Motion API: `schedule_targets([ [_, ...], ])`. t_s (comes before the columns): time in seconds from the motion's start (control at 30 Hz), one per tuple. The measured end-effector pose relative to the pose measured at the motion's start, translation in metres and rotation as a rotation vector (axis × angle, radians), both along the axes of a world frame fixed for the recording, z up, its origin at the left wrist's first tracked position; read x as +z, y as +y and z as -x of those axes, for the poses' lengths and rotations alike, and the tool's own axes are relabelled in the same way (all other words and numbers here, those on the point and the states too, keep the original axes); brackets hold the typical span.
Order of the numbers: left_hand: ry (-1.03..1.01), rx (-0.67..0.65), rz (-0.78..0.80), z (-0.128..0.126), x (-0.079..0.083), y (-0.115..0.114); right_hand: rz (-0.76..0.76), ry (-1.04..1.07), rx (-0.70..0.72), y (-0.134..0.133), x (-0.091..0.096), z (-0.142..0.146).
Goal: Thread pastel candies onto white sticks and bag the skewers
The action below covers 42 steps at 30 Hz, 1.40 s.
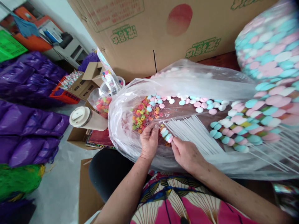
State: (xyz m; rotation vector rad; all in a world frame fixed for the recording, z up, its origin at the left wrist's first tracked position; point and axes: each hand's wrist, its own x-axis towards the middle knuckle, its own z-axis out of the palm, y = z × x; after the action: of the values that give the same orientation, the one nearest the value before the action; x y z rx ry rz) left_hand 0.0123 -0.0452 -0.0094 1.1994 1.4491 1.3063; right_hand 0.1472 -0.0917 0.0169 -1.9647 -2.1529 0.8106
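Slanting, the disc stack [166,135] shows white, blue and pink.

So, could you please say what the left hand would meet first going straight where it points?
Probably the loose ring-shaped pieces ahead of the left hand, though depth is unclear.

We had glossy, crinkled plastic in the sheeting [224,82], smooth matt sticks [196,137], smooth matt discs [199,109], and what a shine we caught off the puckered, plastic-looking bundles [32,137], against dull cardboard on the big box [144,40] and a smooth matt cup [98,120]!
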Motion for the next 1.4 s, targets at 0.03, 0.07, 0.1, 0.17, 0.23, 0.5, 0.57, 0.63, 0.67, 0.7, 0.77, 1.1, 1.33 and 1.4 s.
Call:
schedule_targets([
  [0.03,0.025,-0.004,-0.004,0.001,0.0,0.0,0.004,0.006,-0.002,0.0,0.0,0.0],
  [0.07,0.05,0.0,-0.011,0.001,-0.002,-0.001,0.008,0.013,-0.003,0.0,0.0,0.001],
  [0.1,0.075,0.01,-0.02,0.002,-0.004,-0.001,0.01,0.022,-0.004,0.0,0.0,0.002],
  [0.17,0.125,0.038,-0.031,0.003,-0.01,-0.003,0.009,0.042,-0.004,0.0,-0.001,0.005],
  [0.23,0.192,0.05,-0.031,0.004,-0.014,-0.004,0.006,0.054,0.004,0.0,-0.003,0.008],
  [0.5,0.524,-0.153,-0.095,0.018,-0.01,-0.002,0.017,0.061,0.014,-0.002,-0.01,0.013],
  [0.57,0.557,-0.154,-0.093,0.02,-0.011,-0.001,0.016,0.057,0.029,-0.003,-0.01,0.014],
  [0.63,0.556,-0.13,-0.079,0.021,-0.013,0.001,0.008,0.05,0.053,-0.004,-0.011,0.015],
  [0.67,0.552,-0.123,-0.075,0.021,-0.014,0.001,0.005,0.042,0.061,-0.004,-0.012,0.015],
  [0.7,0.553,-0.124,-0.073,0.021,-0.014,0.001,0.003,0.034,0.064,-0.004,-0.012,0.016],
  [0.77,0.568,-0.145,-0.077,0.021,-0.015,0.001,0.002,0.021,0.062,-0.005,-0.013,0.016],
  [1.1,0.669,-0.205,-0.129,0.022,-0.016,-0.002,-0.032,0.003,0.056,-0.005,-0.011,0.02],
  [1.33,0.57,0.027,-0.092,0.031,-0.008,-0.002,-0.07,0.115,0.036,-0.015,-0.014,-0.012],
  [1.4,0.634,-0.133,-0.128,0.031,0.0,-0.005,-0.138,0.169,-0.012,-0.015,-0.015,-0.027],
])
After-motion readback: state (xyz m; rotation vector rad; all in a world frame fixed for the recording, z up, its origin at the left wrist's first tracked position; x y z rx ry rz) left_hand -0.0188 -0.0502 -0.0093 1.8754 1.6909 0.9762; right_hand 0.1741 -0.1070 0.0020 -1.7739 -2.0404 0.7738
